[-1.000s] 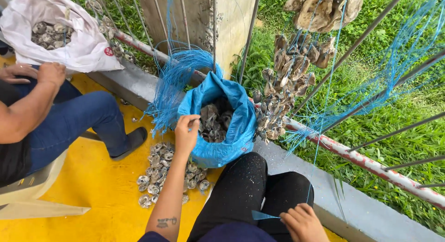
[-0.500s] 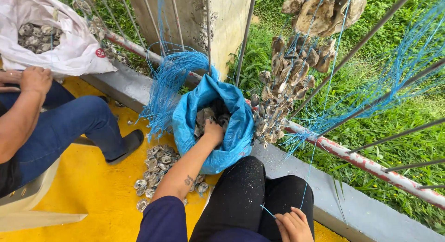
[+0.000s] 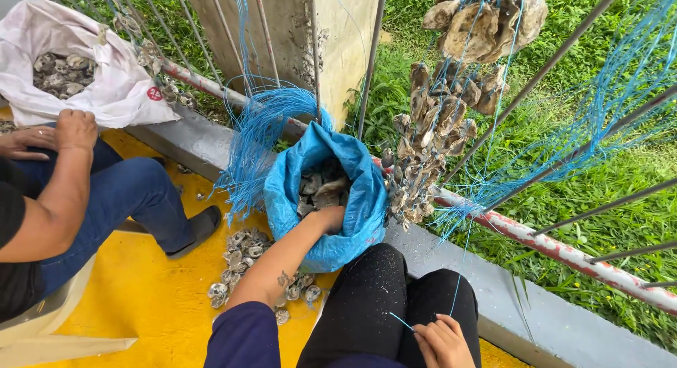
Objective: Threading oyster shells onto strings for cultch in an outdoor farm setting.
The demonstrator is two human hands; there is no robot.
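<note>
My left hand (image 3: 330, 218) reaches down into an open blue bag (image 3: 357, 214) full of grey oyster shells (image 3: 319, 187); the fingers are buried among the shells, so its grip is hidden. Low by my knee, my right hand (image 3: 443, 341) pinches a thin blue string (image 3: 467, 266) that runs up toward the railing. Strings of shells (image 3: 427, 139) hang on blue line from the railing beside the bag. A pile of loose shells (image 3: 243, 259) lies on the yellow floor left of my arm.
Another person in blue jeans (image 3: 116, 199) sits at left, hands (image 3: 60, 132) on the knee, beside a white bag of shells (image 3: 77, 75). A bundle of blue string (image 3: 261, 128) hangs on the metal railing (image 3: 536, 237). Grass lies beyond a grey kerb (image 3: 451, 269).
My left hand has moved from the bag's rim down into the blue bag among the shells. The view has shifted slightly; my right hand stays by my knee.
</note>
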